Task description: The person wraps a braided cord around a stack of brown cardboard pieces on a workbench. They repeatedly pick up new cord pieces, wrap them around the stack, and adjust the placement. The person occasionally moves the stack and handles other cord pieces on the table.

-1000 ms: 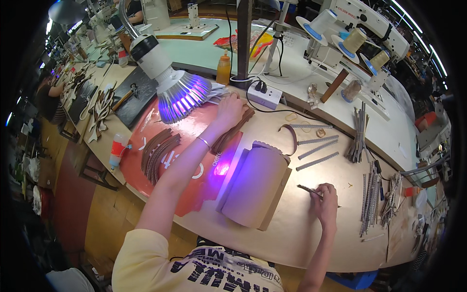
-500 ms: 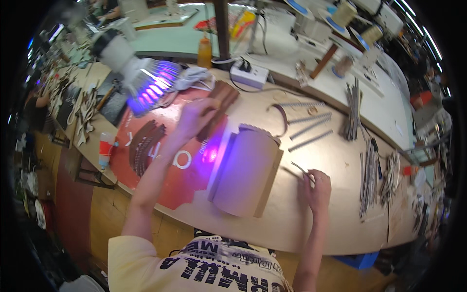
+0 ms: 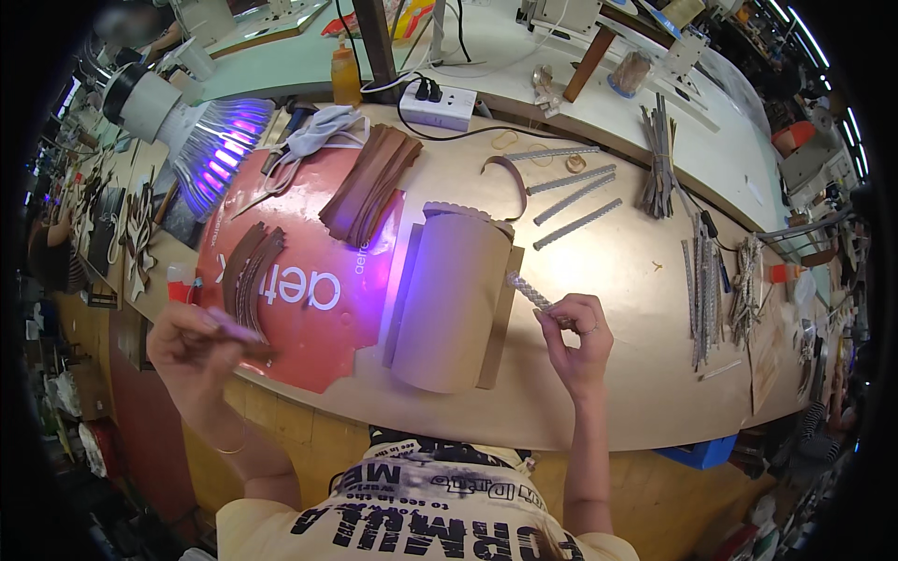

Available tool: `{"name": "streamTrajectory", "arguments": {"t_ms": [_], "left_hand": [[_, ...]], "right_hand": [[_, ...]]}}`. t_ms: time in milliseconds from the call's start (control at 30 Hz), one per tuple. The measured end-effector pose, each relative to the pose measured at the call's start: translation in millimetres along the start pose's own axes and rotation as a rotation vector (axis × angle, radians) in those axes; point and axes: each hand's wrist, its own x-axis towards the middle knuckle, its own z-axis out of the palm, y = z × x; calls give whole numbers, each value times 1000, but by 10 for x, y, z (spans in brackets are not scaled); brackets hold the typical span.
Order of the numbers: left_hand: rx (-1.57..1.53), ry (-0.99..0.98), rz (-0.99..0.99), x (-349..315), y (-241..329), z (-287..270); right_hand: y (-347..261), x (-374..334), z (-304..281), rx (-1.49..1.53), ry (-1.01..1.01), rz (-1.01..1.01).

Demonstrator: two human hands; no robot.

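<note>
My right hand point(image 3: 575, 341) pinches a short grey braided strip point(image 3: 530, 292), whose far end reaches toward the right edge of a curved brown board form point(image 3: 449, 299). To the left, my left hand point(image 3: 196, 351) is raised with fingertips together and blurred. A brownish smear shows at its fingertips; I cannot make out what it is. Beyond that hand, a fan of curved dark-brown strips point(image 3: 248, 276) lies on a red printed sheet point(image 3: 318, 323). A stack of straighter brown strips point(image 3: 369, 182) rests at the sheet's far edge.
A lamp with violet light point(image 3: 220, 154) hangs at the far left. Several grey toothed strips point(image 3: 575, 224) lie beyond the form. Bundles of strips point(image 3: 659, 173) lie at right. A white power strip point(image 3: 438, 106) and an amber bottle point(image 3: 345, 77) stand at the back.
My left hand has moved from the stack of brown strips toward the near left. My right hand has moved slightly left and up, keeping its thin strip. The view has shifted.
</note>
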Motion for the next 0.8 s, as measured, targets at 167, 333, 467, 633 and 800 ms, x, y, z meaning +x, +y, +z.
{"name": "streamTrajectory", "arguments": {"t_ms": [167,333,467,633,800], "left_hand": [[-299,-325,-181,110,76,966],[-347,-246,-415,104,-297,1554],[26,15,-514,-72,-782,1477],[-193,130,-551,-252,-1085,1314],[-220,129,-501,-248,-1195,1221]], "right_hand": [[-269,143,-77,116,-22,101],[-533,591,-77,-8,-95,65],[-695,988,183,-34,-198,-151],[-871,1088,550,-11,-378,-155],[-884,1036,879,-89,-445,-283]]}}
